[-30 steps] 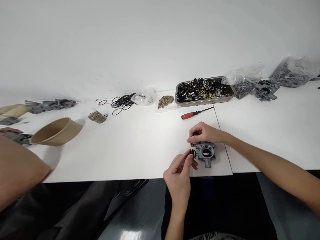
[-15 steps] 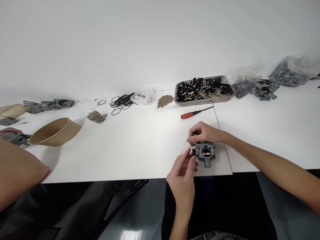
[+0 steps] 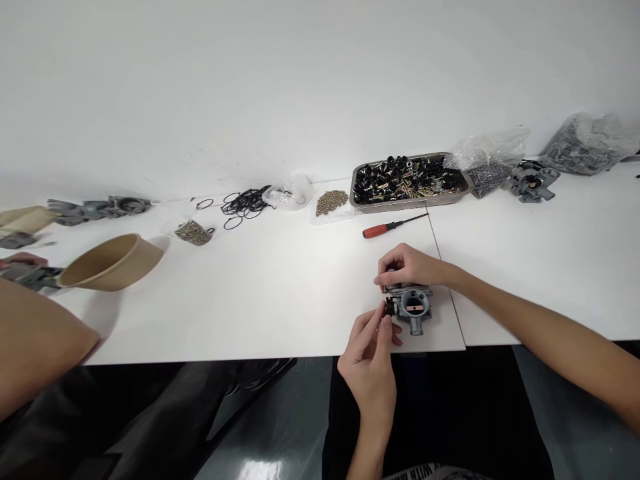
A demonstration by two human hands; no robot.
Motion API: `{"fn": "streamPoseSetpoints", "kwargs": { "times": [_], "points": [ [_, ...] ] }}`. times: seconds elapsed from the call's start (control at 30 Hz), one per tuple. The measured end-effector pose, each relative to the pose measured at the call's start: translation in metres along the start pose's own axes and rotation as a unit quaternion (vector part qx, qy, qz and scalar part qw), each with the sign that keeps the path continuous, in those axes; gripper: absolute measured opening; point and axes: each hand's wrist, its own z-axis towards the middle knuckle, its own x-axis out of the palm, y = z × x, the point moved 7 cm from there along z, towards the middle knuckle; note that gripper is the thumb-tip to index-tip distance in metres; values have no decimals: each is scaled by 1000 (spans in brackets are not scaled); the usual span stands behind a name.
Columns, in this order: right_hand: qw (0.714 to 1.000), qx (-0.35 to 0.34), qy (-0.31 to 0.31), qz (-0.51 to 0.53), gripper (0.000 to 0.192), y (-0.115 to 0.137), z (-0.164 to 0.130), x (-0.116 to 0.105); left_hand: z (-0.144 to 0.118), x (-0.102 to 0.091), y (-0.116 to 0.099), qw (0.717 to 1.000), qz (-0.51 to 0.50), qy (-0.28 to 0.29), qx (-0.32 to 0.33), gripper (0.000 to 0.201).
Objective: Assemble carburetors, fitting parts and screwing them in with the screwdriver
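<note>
A grey metal carburetor (image 3: 416, 323) lies on the white table near its front edge, its round bore facing up. On its left side sits a small black fitting (image 3: 390, 307). The thumb and fingertips of my left hand (image 3: 373, 350) close around that black fitting. My right hand (image 3: 406, 265) arches over the carburetor's far left corner, thumb and fingers pinched together there. What the right fingertips grip is hidden. Beyond the hands lies a screwdriver (image 3: 376, 231) with a red and black handle, its shaft pointing right.
At the back stands a metal tray (image 3: 413, 205) of black and brass parts, beside bagged parts (image 3: 487, 177) and another carburetor (image 3: 533, 181). Leftward are brass pieces (image 3: 333, 201), black rubber rings (image 3: 247, 203) and a tan ring-shaped piece (image 3: 113, 263). A co-worker's arm (image 3: 40, 347) reaches in at left.
The fingers of my left hand have closed in on the black fitting, and the hand has shifted slightly right. My right hand has stayed in place.
</note>
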Motion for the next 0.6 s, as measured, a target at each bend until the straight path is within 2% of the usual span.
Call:
{"fn": "streamPoseSetpoints", "kwargs": {
  "times": [0.13,0.33,0.6],
  "points": [
    [1000,0,0,0,29,-2,1,0,0,-2,-2,1000,10,-14,11,17],
    [1000,-4,5,2,30,-4,1,0,-3,-5,-10,995,54,-41,72,10],
    [1000,-2,2,0,31,-1,0,-1,-1,-5,-9,992,77,-12,95,12]
  ]
}}
